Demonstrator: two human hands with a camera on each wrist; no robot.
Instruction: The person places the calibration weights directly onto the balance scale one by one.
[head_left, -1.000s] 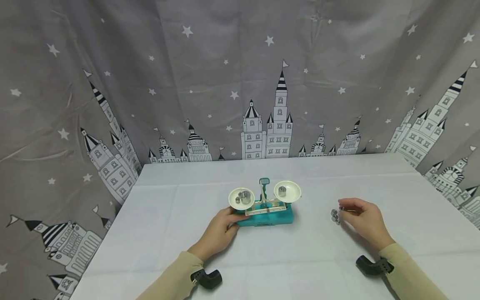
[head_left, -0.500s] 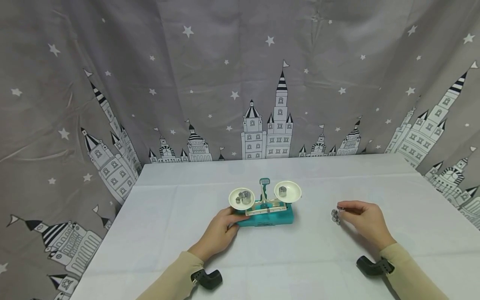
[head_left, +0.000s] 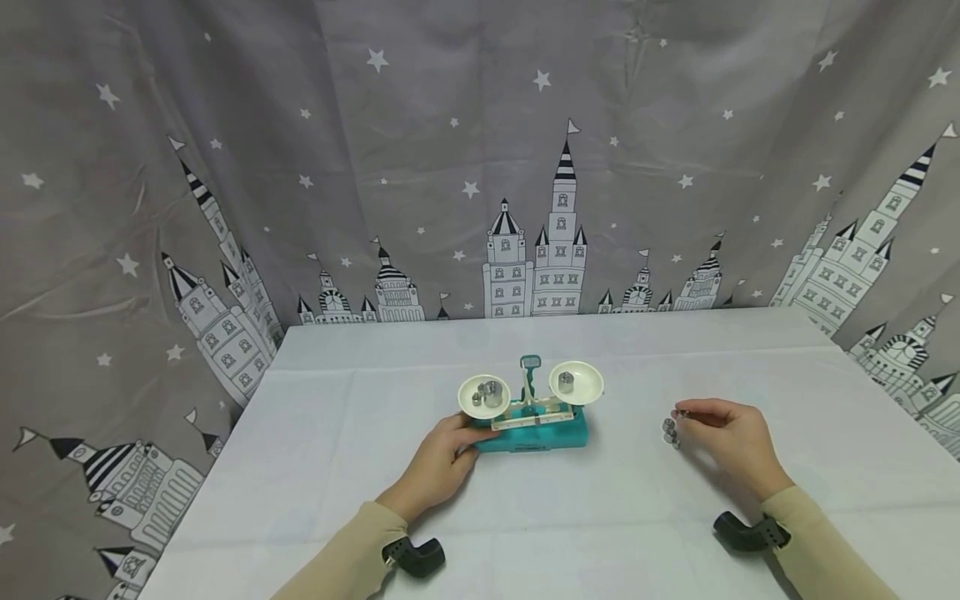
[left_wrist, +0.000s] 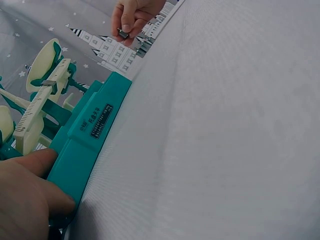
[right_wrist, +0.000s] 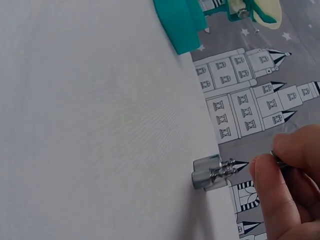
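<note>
My left hand [head_left: 438,467] grips the left end of a teal balance scale [head_left: 531,437]; its thumb lies on the base's front in the left wrist view. On the left pan [head_left: 474,409] stand several metal weights [head_left: 492,392]. A single weight [head_left: 566,382] sits on the right pan [head_left: 587,387]. Over to the right, my right hand [head_left: 733,437] pinches a small metal weight [left_wrist: 123,34] between thumb and fingertips, mostly covered by them in the right wrist view. Just left of those fingers, a cluster of knobbed weights [right_wrist: 207,173] stands on the table.
A white cloth covers the table [head_left: 600,525]. Behind it hangs a grey curtain [head_left: 420,150] printed with castles and stars. The scale's beam carries a ruled bar with a slider [left_wrist: 48,83]. Black wrist cameras are strapped over both sleeves [head_left: 813,533].
The right hand's fingertips and the pinched weight have shifted very slightly. My left hand, the scale and the loose weights have stayed in place.
</note>
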